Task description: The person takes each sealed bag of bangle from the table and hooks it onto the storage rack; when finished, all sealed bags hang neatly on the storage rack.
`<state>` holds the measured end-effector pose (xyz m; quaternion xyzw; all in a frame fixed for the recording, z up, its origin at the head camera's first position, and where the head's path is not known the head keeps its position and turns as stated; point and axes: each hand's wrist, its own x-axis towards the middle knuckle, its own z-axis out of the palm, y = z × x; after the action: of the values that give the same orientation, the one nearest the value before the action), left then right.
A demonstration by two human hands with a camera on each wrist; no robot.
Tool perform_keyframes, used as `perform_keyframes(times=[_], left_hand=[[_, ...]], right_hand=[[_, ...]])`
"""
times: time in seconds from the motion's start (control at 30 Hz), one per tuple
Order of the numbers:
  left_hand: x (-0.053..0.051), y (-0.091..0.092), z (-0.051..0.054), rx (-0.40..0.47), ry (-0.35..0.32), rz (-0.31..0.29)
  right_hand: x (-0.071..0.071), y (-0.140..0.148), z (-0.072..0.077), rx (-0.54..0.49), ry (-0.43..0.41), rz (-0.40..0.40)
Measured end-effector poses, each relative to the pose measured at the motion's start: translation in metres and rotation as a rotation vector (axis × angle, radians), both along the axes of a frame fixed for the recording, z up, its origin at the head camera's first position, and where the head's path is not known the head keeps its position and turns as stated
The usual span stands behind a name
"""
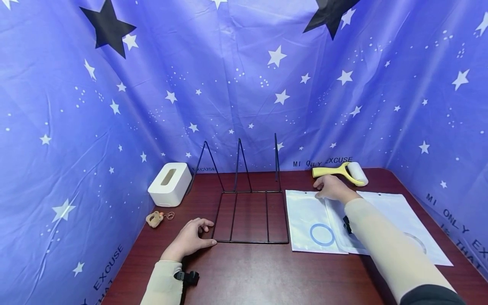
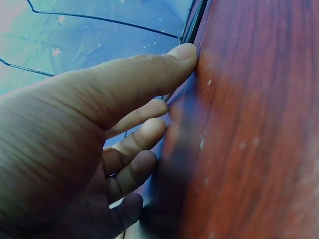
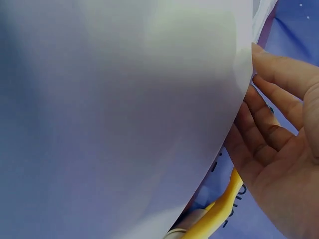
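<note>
A black wire rack (image 1: 251,242) with upright triangular loops stands mid-table. My left hand (image 1: 190,238) is at its front left corner; in the left wrist view the thumb (image 2: 149,69) touches the rod, and the other fingers are loosely bent beside the tabletop. At the right, a flat white bag (image 1: 305,220) with a blue ring on it lies on the table. My right hand (image 1: 332,188) pinches its far edge. In the right wrist view a white sheet (image 3: 124,99) hides the fingertips. A second white bag (image 1: 404,212) lies partly under my right forearm.
A yellow-handled lint roller (image 1: 335,170) lies behind the bags. A white tissue box (image 1: 171,186) stands at the back left, with a small tan trinket (image 1: 154,219) on a cord in front. Starry blue curtains (image 1: 244,84) border the table (image 1: 259,279).
</note>
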<state>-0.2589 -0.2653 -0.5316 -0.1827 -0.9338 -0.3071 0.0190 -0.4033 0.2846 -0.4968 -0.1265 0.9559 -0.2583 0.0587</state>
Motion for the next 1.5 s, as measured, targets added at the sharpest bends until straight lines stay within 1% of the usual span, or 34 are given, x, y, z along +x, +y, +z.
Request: perform_keyframes(times=[0.2, 0.37, 0.47, 0.63, 0.87, 1.0, 1.17, 1.33, 1.5], left_hand=[[-0.001, 0.001, 0.000, -0.001, -0.005, 0.008], [-0.001, 0.001, 0.001, -0.004, -0.005, 0.009], [0.000, 0.001, 0.000, -0.005, -0.014, 0.016], [0.000, 0.001, 0.000, 0.000, -0.025, 0.027], [-0.001, 0.000, -0.002, -0.003, -0.024, 0.031], [-0.002, 0.000, -0.003, -0.013, -0.022, 0.032], [-0.001, 0.001, -0.002, -0.013, -0.025, 0.034], [0.000, 0.002, -0.001, -0.012, -0.021, 0.033], [0.000, 0.001, -0.001, -0.009, -0.018, 0.031]], right_hand=[[0.000, -0.006, 0.003, 0.087, 0.026, 0.012], [0.001, -0.010, 0.005, 0.087, 0.006, 0.005], [0.002, -0.012, 0.006, 0.091, -0.013, -0.009], [0.002, -0.014, 0.008, 0.094, -0.028, -0.007], [0.001, -0.014, 0.006, 0.093, -0.048, -0.015], [0.002, -0.013, 0.006, 0.104, -0.054, -0.005], [0.003, -0.011, 0.006, 0.093, -0.046, 0.017], [0.003, -0.008, 0.006, 0.078, -0.013, 0.006], [0.002, -0.007, 0.005, 0.004, 0.007, 0.008]])
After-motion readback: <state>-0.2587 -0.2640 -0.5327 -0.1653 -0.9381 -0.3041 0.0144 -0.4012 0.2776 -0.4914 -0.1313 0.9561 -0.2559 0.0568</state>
